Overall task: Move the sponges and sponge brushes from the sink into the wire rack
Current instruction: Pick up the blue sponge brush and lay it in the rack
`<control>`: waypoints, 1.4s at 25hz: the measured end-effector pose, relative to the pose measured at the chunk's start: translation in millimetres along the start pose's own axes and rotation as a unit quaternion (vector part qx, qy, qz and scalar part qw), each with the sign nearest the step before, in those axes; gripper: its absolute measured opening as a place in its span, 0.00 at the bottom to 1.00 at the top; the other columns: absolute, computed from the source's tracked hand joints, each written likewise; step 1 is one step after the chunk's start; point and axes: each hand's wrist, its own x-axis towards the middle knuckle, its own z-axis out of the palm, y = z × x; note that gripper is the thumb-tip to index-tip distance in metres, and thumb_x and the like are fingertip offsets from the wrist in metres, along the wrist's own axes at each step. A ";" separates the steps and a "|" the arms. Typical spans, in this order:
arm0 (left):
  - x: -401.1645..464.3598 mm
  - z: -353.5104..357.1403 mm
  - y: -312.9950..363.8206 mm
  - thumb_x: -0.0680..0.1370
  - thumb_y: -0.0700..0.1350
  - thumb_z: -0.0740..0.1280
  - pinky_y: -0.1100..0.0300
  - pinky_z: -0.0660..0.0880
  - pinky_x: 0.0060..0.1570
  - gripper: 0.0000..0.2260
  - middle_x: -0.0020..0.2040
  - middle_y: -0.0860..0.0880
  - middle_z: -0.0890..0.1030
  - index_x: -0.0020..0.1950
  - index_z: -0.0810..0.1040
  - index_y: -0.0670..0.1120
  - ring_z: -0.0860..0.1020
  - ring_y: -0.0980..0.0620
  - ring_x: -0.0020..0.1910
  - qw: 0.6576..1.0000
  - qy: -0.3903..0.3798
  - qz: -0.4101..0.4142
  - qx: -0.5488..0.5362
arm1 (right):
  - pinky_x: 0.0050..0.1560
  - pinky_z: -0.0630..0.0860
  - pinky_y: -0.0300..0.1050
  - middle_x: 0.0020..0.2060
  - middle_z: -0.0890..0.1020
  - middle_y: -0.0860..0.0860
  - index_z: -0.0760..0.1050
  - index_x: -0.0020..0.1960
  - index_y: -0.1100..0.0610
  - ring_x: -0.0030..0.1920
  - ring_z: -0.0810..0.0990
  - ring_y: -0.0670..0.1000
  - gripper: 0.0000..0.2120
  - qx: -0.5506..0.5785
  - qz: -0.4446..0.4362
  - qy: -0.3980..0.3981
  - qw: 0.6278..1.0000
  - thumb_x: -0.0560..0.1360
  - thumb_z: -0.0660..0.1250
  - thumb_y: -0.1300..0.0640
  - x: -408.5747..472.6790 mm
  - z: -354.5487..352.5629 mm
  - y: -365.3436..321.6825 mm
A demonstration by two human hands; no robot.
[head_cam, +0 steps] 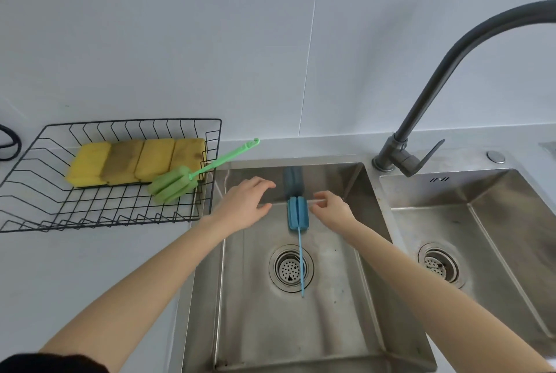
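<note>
A blue sponge brush stands in the left sink basin. Its head leans on the back wall and its thin handle runs down over the drain. My left hand hovers just left of the blue head, fingers spread, holding nothing. My right hand is just right of the head, fingertips pinched close near a pale thin strip; I cannot tell if it grips anything. The black wire rack on the counter holds several yellow sponges and a green sponge brush, whose handle sticks out over the rack's right side.
A dark tall faucet rises between the two basins, arching off to the right. The right basin has its own drain. A white wall stands right behind the counter. A black cable lies at the far left.
</note>
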 end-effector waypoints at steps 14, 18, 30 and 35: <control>64.4 122.2 1.5 0.75 0.48 0.65 0.51 0.70 0.63 0.22 0.64 0.41 0.74 0.66 0.67 0.40 0.73 0.43 0.63 0.952 -0.076 -0.212 -0.208 | 0.61 0.71 0.45 0.61 0.78 0.60 0.68 0.67 0.61 0.63 0.75 0.58 0.19 -0.035 0.148 -0.089 0.984 0.77 0.61 0.57 41.6 67.8 92.5; 78.5 142.4 -0.8 0.75 0.49 0.65 0.50 0.68 0.65 0.25 0.67 0.40 0.71 0.68 0.64 0.39 0.71 0.43 0.65 0.940 -0.090 -0.251 -0.214 | 0.58 0.73 0.45 0.57 0.79 0.59 0.70 0.64 0.62 0.61 0.76 0.59 0.17 -0.053 0.156 -0.113 0.980 0.76 0.62 0.58 49.1 86.8 108.5; 99.1 168.5 5.9 0.75 0.47 0.66 0.49 0.69 0.63 0.27 0.68 0.39 0.68 0.69 0.61 0.40 0.70 0.41 0.65 0.932 -0.080 -0.259 -0.240 | 0.57 0.75 0.45 0.57 0.80 0.58 0.71 0.62 0.62 0.58 0.78 0.57 0.16 -0.030 0.144 -0.097 0.984 0.75 0.65 0.61 57.3 98.9 118.4; 91.0 159.0 7.0 0.75 0.45 0.66 0.48 0.70 0.63 0.28 0.68 0.39 0.68 0.71 0.58 0.41 0.71 0.41 0.65 0.933 -0.059 -0.255 -0.247 | 0.56 0.75 0.43 0.56 0.81 0.58 0.71 0.63 0.61 0.56 0.79 0.56 0.17 -0.017 0.125 -0.098 0.987 0.75 0.65 0.59 43.4 90.3 115.1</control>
